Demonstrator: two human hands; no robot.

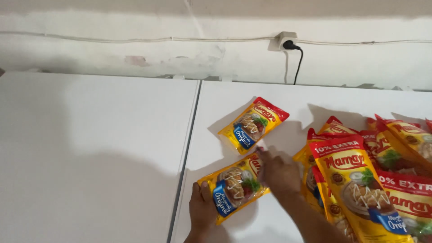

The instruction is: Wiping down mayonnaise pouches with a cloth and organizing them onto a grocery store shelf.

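Observation:
A yellow sauce pouch with a red top (pixel 234 186) lies flat on the white table (pixel 90 148), near the front. My left hand (pixel 201 209) grips its lower left corner. My right hand (pixel 279 173) presses on its upper right end, fingers spread over the red top. A second, similar pouch (pixel 253 124) lies alone just beyond, tilted, touched by neither hand.
A pile of several more yellow and red pouches (pixel 373 180) covers the right side of the table. A seam (pixel 186 148) divides two white tabletops. On the wall behind sits a socket with a black plug and cable (pixel 290 45).

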